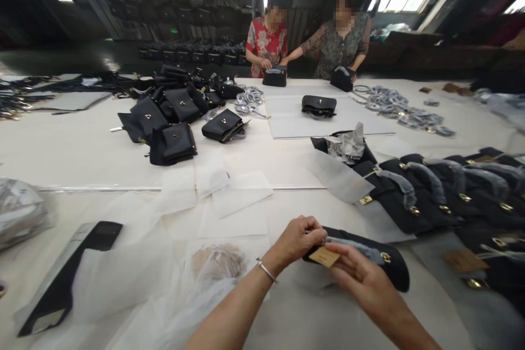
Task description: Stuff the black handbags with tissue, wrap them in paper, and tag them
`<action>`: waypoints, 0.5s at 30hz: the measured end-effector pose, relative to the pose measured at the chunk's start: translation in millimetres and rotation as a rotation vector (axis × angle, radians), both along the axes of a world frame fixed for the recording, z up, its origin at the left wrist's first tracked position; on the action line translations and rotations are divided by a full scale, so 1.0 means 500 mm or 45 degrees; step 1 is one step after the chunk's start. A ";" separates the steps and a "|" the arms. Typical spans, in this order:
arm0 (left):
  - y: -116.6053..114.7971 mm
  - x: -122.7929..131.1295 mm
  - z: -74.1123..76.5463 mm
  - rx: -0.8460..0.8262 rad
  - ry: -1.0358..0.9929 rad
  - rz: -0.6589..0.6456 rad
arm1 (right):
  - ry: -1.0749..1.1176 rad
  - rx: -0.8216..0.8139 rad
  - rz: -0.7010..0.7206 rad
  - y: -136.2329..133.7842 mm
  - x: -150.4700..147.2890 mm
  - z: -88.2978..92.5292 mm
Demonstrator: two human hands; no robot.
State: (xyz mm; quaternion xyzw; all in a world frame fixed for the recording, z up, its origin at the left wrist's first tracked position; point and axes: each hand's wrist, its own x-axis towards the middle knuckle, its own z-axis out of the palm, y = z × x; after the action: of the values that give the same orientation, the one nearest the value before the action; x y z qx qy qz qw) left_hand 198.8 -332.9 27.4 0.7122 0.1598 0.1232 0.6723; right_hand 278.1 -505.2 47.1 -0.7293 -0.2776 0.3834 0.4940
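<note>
A black handbag [394,269] lies on the table in front of me, with a gold clasp and a handle wrapped in clear plastic [361,250]. My right hand [359,273] pinches a small tan hang tag [324,256] against the bag's near left side. Beside it, my left hand [298,240] is closed at the bag's left end, fingertips pressed together. What those fingers grip is too small to make out. A bracelet circles the left wrist.
Plastic-wrapped-handled black bags [426,197] stand in rows at right. A bag stuffed with paper [348,145] sits behind them. White sheets [241,194] and a black strip [82,273] lie left. More bags [180,106] are piled farther back. Two people handle bags across the table.
</note>
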 end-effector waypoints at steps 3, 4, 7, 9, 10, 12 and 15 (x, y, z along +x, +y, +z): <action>0.002 -0.001 0.004 -0.121 0.005 0.004 | -0.310 -0.114 -0.112 0.003 0.010 -0.004; 0.003 -0.001 0.004 -0.155 0.006 0.013 | -0.471 -0.128 -0.143 0.002 0.009 -0.005; 0.006 -0.001 0.007 -0.227 0.002 0.072 | -0.963 -0.101 -0.195 0.000 0.004 -0.005; 0.004 0.000 0.012 -0.226 -0.022 0.121 | -1.159 -0.101 -0.185 0.002 0.005 -0.002; 0.001 0.001 0.015 -0.209 -0.038 0.152 | -1.217 -0.112 -0.163 0.004 0.007 -0.001; -0.011 0.003 0.023 -0.161 -0.060 0.210 | -1.315 -0.123 -0.106 0.010 0.013 0.003; -0.038 0.002 0.029 -0.029 -0.080 0.260 | -1.377 -0.081 -0.092 0.020 0.019 0.005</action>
State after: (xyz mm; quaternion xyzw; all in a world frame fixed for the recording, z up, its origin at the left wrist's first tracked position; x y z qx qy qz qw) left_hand 199.7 -352.0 41.8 0.6804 0.2117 0.2117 0.6689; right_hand 287.6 -495.3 49.8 -0.8463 -0.4551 -0.0558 0.2712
